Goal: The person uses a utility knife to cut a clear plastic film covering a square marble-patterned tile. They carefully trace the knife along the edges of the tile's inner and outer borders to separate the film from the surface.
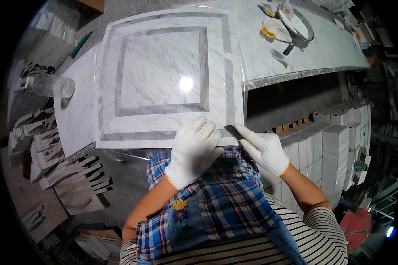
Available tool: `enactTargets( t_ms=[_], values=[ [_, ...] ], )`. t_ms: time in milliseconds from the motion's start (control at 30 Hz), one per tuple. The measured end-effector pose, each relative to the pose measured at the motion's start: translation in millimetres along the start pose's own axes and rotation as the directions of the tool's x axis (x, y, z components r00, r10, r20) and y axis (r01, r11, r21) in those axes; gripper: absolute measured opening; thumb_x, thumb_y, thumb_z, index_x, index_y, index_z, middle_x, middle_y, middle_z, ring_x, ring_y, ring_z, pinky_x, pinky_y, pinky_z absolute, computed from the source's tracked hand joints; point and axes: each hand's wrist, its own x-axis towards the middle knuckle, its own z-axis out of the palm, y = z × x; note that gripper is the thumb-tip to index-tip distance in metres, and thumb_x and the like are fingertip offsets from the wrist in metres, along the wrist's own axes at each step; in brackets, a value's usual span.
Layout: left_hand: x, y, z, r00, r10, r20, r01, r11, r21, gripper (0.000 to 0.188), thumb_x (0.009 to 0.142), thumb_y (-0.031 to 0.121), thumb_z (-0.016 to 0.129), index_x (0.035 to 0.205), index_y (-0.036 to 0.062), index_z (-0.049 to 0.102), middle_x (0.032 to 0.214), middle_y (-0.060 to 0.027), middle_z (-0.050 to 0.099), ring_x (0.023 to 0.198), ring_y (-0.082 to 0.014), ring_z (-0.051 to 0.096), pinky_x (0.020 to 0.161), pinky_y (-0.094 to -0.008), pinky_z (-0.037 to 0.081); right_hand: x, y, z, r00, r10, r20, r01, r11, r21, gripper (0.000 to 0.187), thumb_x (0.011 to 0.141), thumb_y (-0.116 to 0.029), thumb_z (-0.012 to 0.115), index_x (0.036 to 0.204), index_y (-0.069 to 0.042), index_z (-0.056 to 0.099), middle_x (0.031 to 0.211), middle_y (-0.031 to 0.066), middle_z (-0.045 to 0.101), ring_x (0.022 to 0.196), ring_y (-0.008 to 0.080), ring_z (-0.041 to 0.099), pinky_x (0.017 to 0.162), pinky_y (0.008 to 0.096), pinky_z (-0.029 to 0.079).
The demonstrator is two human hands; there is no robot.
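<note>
In front of me lies a square white marble panel [159, 70] with grey inlaid frames, one inside the other. My left hand [193, 150], in a white knit glove, rests at its near edge with the fingers curled closed; whatever they may hold is hidden. My right hand [265, 149], gloved alike, pinches a dark flat strip like a scraper blade [233, 131] between thumb and fingers. The strip's free end points up and left over the panel's near right corner. Clear plastic film [126, 155] sticks out from under the panel.
At left stand a clear plastic bottle [51, 86] and a green-handled tool [81, 45]. On the right-hand slab [311, 57] are a round pan [306, 33], a glove [277, 29] and a plastic scrap [279, 57]. White boxes [335, 143] stack below right; stone strips [82, 179] lie below left.
</note>
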Motion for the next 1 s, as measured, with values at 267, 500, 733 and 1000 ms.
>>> enactTargets(
  t_ms=[267,500,733,1000],
  values=[
    [-2,-1,5,0.978,-0.039,-0.203,0.027,0.998,-0.057,0.033,0.068,0.012,0.080,0.099,0.0059,0.069,0.100,-0.0120,0.064,0.086,-0.0347,0.063,0.069,-0.0445,0.052,18,-30,13,0.980,0.135,-0.145,-0.128,0.990,0.057,0.058,0.096,-0.027,0.068,0.148,-0.006,0.053,0.074,0.0187,0.067,0.068,0.0351,0.069,0.063,0.0414,0.056],
    [10,1,4,0.926,0.188,-0.327,-0.110,0.964,0.242,0.041,0.068,0.013,0.080,0.107,0.0247,0.074,0.109,-0.0121,0.057,0.086,-0.0305,0.058,0.062,-0.0377,0.053,23,-40,-3,0.877,0.476,0.068,-0.353,0.541,0.764,0.024,0.102,-0.020,0.063,0.113,0.001,0.066,0.092,0.0059,0.073,0.082,0.0112,0.067,0.079,0.0274,0.055],
    [6,8,-4,0.921,0.257,-0.293,-0.213,0.961,0.177,0.042,0.072,0.016,0.079,0.111,0.0303,0.072,0.113,-0.0129,0.059,0.091,-0.0321,0.058,0.069,-0.0422,0.053,33,-42,-10,0.913,0.361,0.193,-0.327,0.359,0.874,0.031,0.106,-0.026,0.058,0.115,0.003,0.063,0.101,0.0042,0.068,0.085,0.0082,0.061,0.076,0.0243,0.052],
    [-11,14,-6,0.959,0.057,-0.276,-0.098,0.985,-0.139,0.060,0.065,0.007,0.083,0.121,0.0268,0.074,0.141,-0.0216,0.052,0.124,-0.0424,0.053,0.095,-0.0470,0.051,39,-36,-18,0.887,0.449,0.111,-0.244,0.249,0.937,0.034,0.107,-0.016,0.053,0.134,0.004,0.055,0.082,0.0055,0.067,0.070,0.0086,0.058,0.067,0.0246,0.050]
  ],
)
